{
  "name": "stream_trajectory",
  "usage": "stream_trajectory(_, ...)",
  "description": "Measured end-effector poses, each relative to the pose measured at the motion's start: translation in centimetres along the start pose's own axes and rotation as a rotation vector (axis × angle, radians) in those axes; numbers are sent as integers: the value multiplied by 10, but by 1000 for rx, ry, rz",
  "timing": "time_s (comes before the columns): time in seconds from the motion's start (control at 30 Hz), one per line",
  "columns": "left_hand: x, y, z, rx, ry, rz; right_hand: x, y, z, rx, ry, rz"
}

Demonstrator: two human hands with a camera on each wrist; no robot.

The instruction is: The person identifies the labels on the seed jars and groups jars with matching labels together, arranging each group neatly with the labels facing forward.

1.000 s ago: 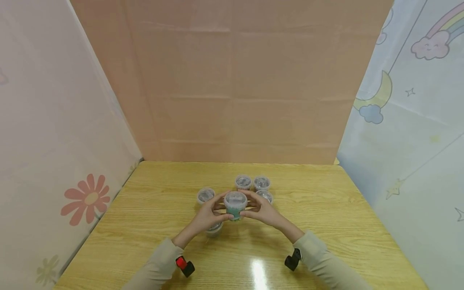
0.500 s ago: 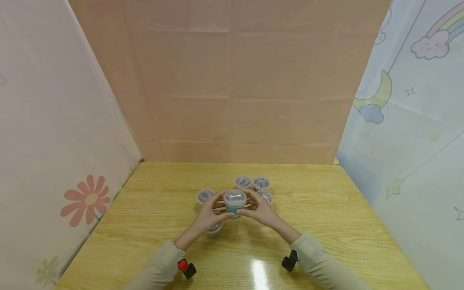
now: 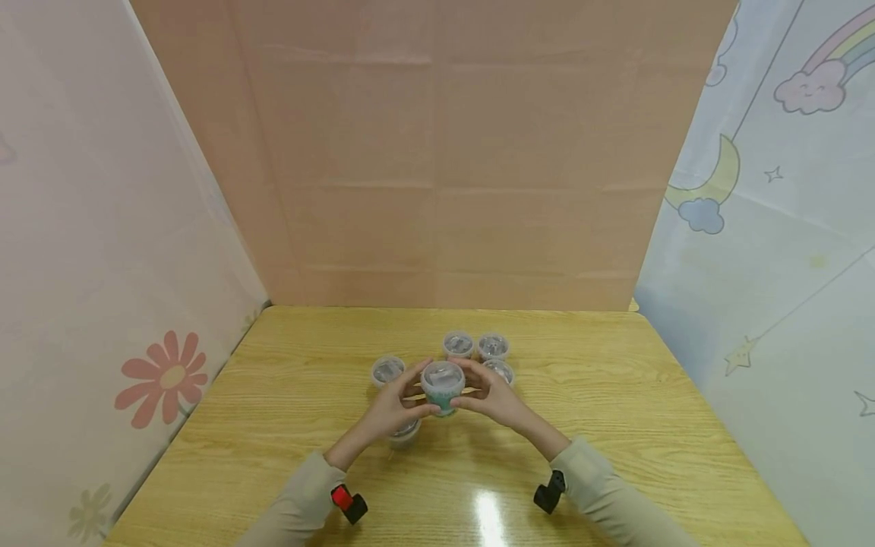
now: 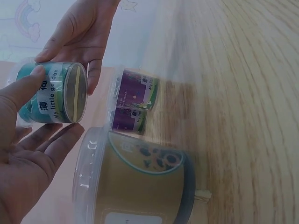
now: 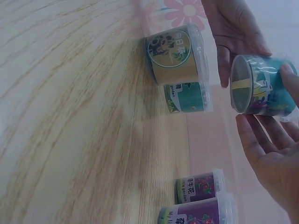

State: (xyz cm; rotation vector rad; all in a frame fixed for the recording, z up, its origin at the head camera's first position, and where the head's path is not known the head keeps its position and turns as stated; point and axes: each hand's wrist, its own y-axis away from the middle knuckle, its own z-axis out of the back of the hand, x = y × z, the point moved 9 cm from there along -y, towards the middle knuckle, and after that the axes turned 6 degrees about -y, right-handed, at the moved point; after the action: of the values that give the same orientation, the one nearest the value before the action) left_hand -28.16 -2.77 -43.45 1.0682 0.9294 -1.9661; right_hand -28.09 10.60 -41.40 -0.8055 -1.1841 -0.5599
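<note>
A clear-lidded teal cup (image 3: 443, 386) labelled "My little garden" is held off the table between both hands. My left hand (image 3: 396, 404) grips its left side, thumb in front and fingers behind. On the other side my right hand (image 3: 497, 398) grips it the same way. Seen in the left wrist view, a yellowish strip crosses the cup's grey base (image 4: 76, 92). Close by my left hand stands a tan cup (image 5: 175, 56) with a sunflower label, and beyond it another teal cup (image 5: 189, 97). Purple cups (image 4: 136, 88) stand beyond my right hand.
All the standing cups have clear lids. Three of them, including the back one (image 3: 458, 344), are grouped behind my right hand. The wooden table (image 3: 581, 365) meets a pinkish-tan backdrop (image 3: 437, 190) at the back and patterned sheets at both sides.
The held cup rose and tilted slightly half a second ago, and is now a little lower again, with its lid glare shifted. Both hands keep their grip; the standing cups have not moved.
</note>
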Motion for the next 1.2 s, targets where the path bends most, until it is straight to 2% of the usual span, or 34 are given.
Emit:
stream_trajectory(0.13,-18,3,-1,20,5,-19,0,0,-3,27,4,13)
stream_trajectory(0.23,-29,5,1,8,11,-22,-12,-1,-1,22,9,10)
stream_trajectory(0.37,-28,6,3,-22,26,-10,-26,-1,4,-10,33,0)
stream_trajectory(0.67,-30,5,4,-68,14,-9,-27,-4,5,-55,67,-5)
stream_trajectory(0.87,-30,5,3,-54,3,-13,-23,-4,5,-41,44,22)
stream_trajectory(1.2,-29,4,0,10,4,7,-20,-3,3,45,40,37)
